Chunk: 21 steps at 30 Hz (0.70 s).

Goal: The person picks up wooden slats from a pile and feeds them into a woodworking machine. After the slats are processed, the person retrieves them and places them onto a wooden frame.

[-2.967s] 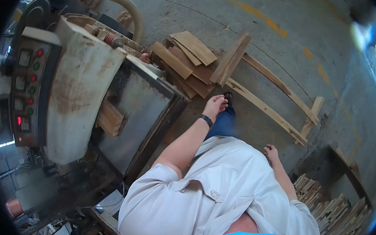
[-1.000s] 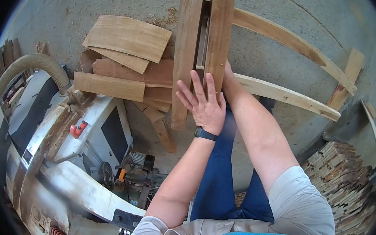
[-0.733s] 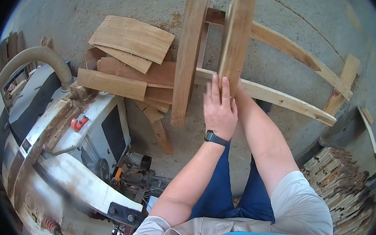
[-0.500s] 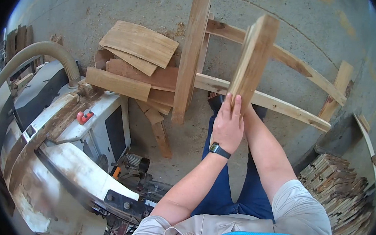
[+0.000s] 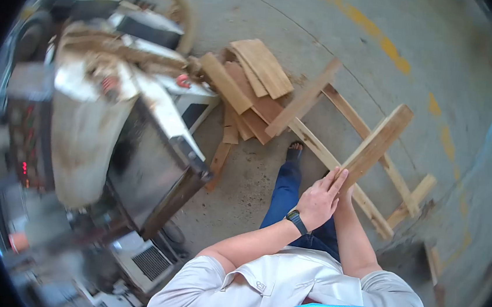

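A thick wooden piece (image 5: 378, 143) extends away from me, tilted up to the right, with its near end at my hands. My left hand (image 5: 317, 203), with a dark watch on its wrist, lies over the near end, its fingers pressed together against the wood. My right hand (image 5: 346, 196) is at the underside of the same end, mostly hidden behind the wood and my left hand. Beyond the piece, a wooden frame (image 5: 317, 143) of long rails and crosspieces rests on the floor.
Flat boards (image 5: 263, 67) lie piled on the floor left of the frame. A machine with a white table (image 5: 159, 108) and a thick hose (image 5: 185, 8) fills the left side, partly blurred. Yellow lines (image 5: 374, 27) mark the floor.
The view has swung left, showing more of the machine. Frame and boards now appear turned and smaller. Both hands remain at the near end of the wooden piece, which now slants further right.
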Available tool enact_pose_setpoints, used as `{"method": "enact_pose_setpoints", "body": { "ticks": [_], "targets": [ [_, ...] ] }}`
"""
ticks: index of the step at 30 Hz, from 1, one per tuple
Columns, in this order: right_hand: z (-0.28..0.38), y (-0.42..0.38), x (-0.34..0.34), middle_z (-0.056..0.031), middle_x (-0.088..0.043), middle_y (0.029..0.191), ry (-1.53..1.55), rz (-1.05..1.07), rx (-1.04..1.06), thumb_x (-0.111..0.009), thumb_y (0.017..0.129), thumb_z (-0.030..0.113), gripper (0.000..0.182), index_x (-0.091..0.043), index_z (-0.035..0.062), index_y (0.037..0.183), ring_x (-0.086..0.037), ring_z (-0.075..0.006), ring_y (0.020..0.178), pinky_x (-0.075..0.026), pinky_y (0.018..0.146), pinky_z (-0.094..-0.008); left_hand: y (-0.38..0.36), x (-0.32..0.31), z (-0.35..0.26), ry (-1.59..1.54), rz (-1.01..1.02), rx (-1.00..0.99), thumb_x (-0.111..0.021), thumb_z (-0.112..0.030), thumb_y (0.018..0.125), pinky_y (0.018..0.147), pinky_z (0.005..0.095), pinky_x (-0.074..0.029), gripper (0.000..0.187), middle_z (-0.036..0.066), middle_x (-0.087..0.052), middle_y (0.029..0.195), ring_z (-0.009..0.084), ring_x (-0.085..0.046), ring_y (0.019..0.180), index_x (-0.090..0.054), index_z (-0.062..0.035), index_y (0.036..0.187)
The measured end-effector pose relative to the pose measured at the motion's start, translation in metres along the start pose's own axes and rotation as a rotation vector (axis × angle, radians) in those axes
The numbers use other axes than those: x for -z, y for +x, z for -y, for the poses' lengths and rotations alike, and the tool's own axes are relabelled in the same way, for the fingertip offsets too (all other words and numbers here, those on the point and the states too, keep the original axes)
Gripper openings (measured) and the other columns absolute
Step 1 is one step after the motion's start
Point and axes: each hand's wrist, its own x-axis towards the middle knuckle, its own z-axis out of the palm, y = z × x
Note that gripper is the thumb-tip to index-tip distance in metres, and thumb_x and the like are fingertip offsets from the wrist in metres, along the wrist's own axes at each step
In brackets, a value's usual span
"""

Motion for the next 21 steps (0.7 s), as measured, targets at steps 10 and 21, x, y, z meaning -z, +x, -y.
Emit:
{"method": "enact_pose_setpoints", "body": {
  "ticks": [10,21],
  "targets": [
    [-0.034,-0.071,-0.142,-0.0076,-0.049,0.148,0.020,0.286,-0.233,-0.027,0.108,0.055,0.059,-0.041,0.0166,0.151,-0.048,-0.0272,0.134,-0.042,0.113,-0.0436,-0.122,0.115,-0.069,0.109,-0.239,0.201,-0.067,-0.013,0.085,0.086,0.0429,-0.059,0.091,0.016,-0.039,0.157,0.0352,-0.065,0.099,-0.020,-0.0135,0.162],
    [-0.217,-0.300,-0.293,-0.0058,-0.044,0.156,-0.620,0.333,-0.571,-0.019,0.102,0.070,0.074,-0.038,0.0237,0.157,-0.045,-0.0284,0.138,-0.039,0.114,-0.0409,-0.334,0.200,-0.032,0.331,-0.521,0.596,-0.065,-0.022,0.089,0.084,0.0459,-0.058,0.087,0.015,-0.041,0.154,0.0347,-0.066,0.099,-0.019,-0.0168,0.163]
  ]
}}
